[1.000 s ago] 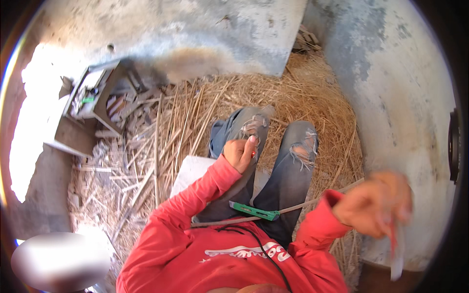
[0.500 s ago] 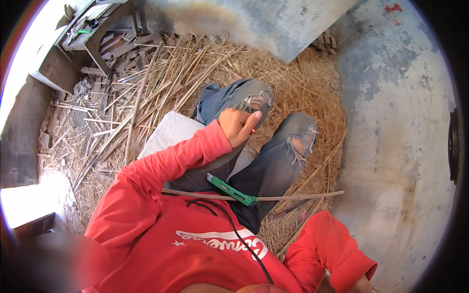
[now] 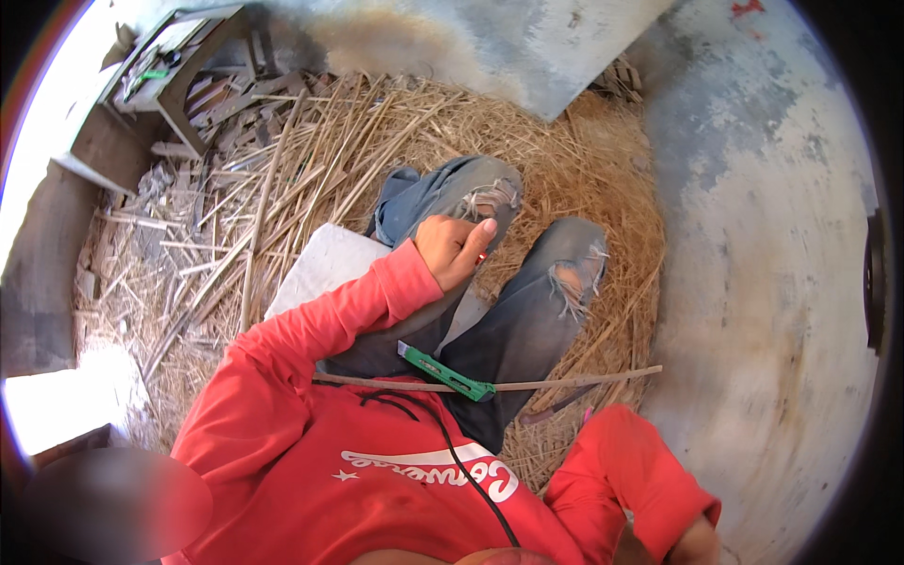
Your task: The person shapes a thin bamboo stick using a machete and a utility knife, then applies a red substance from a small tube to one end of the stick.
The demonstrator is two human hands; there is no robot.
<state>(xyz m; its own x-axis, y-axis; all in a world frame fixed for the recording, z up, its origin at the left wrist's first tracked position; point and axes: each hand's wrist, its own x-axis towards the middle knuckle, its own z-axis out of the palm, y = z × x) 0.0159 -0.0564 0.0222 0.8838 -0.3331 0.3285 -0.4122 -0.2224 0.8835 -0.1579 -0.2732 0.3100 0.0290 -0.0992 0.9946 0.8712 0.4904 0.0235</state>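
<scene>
My left hand [image 3: 450, 250] is closed in a fist above my left knee, thumb uppermost. A small red thing [image 3: 481, 257] shows beside the thumb; what it is I cannot make out. A green utility knife [image 3: 446, 372] with its blade end pointing up and left lies over my lap. It rests across a long thin wooden stick [image 3: 574, 379]. My right arm is bent back toward me, and only a bit of my right hand or wrist [image 3: 697, 542] shows at the lower edge, its fingers hidden.
Straw [image 3: 603, 151] and a heap of thin wooden strips [image 3: 273, 198] cover the floor. A pale board [image 3: 320, 264] lies left of my legs. A wooden bench [image 3: 179, 80] with a green item stands at the far left. Worn walls [image 3: 763, 282] close the right side and back.
The view has shifted slightly. My left fist keeps its place and grip, while a little more of my right wrist shows below the cuff. The knife and stick lie as before.
</scene>
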